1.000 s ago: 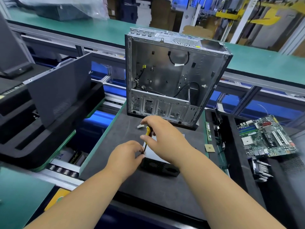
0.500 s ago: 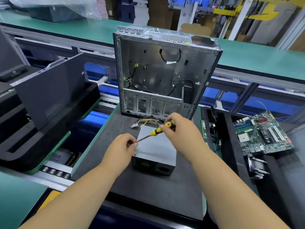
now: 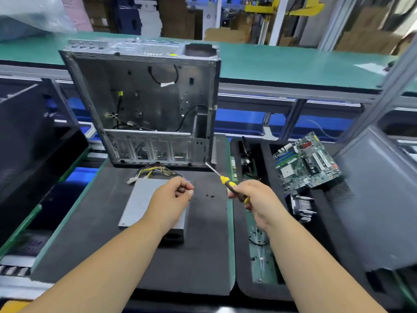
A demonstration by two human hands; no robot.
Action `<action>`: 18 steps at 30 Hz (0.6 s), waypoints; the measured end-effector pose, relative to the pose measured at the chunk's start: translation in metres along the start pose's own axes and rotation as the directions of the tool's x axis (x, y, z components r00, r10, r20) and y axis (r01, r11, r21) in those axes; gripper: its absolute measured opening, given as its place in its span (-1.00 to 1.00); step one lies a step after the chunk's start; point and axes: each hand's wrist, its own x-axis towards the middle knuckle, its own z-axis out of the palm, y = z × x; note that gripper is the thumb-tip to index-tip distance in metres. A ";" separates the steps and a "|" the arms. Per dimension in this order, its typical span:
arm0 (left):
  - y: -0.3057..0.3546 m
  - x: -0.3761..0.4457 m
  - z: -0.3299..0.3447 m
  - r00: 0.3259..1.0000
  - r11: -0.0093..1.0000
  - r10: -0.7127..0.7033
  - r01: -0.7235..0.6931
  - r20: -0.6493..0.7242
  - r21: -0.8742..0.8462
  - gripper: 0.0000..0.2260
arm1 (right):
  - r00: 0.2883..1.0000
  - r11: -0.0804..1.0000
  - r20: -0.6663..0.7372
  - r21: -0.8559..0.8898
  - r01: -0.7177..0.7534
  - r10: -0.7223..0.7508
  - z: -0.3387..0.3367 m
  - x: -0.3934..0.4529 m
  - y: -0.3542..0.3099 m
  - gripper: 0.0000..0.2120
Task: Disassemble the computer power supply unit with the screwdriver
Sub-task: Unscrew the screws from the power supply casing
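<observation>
The flat grey sheet-metal power supply unit (image 3: 144, 201) lies on the dark foam work mat (image 3: 203, 256), just in front of the open, upright steel computer case (image 3: 144, 102), with its bundle of yellow and black wires (image 3: 153, 171) fanned out toward the case's foot. The left hand (image 3: 171, 197) hovers over the unit's right side with its fingertips drawn together, as if pinching something small; whether a screw is actually between them cannot be told. The right hand (image 3: 255, 197) is curled round the yellow-and-black handle of the screwdriver (image 3: 225, 180), whose metal shaft points up and away toward the case's lower corner, clear of the unit. Two or three tiny dark specks, probably loose screws (image 3: 210, 195), lie on the mat between the hands. The likeliest trouble is losing hardware: anything pinched could drop and roll off the mat's edge or into the gap beside the black foam tray (image 3: 239, 267) to the right, and a sweep of either forearm could scatter the specks. With neither hand bracing it, the unit may slide or rock under the next push of the driver, letting the tip slip out of a screw head. The raised tip, swung carelessly, might also strike the case or the green motherboard (image 3: 306, 161) resting further right.
</observation>
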 end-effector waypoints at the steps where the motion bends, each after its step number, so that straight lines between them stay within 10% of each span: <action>1: 0.003 0.000 0.009 1.000 1.000 0.007 -0.007 0.009 0.022 -0.83 | 1.000 1.000 0.009 -0.018 0.013 -0.013 -0.008 -0.001 0.004 -0.92; 12: 0.010 0.027 0.077 0.999 0.927 0.016 -0.034 0.050 0.374 -0.87 | 1.000 0.998 0.023 -0.055 -0.016 0.017 -0.070 0.000 0.033 -0.84; 18: 0.004 0.073 0.090 0.982 0.539 0.016 -0.169 0.191 0.825 -0.86 | 0.993 0.991 -0.053 -0.076 -0.113 0.109 -0.078 0.019 0.052 -0.77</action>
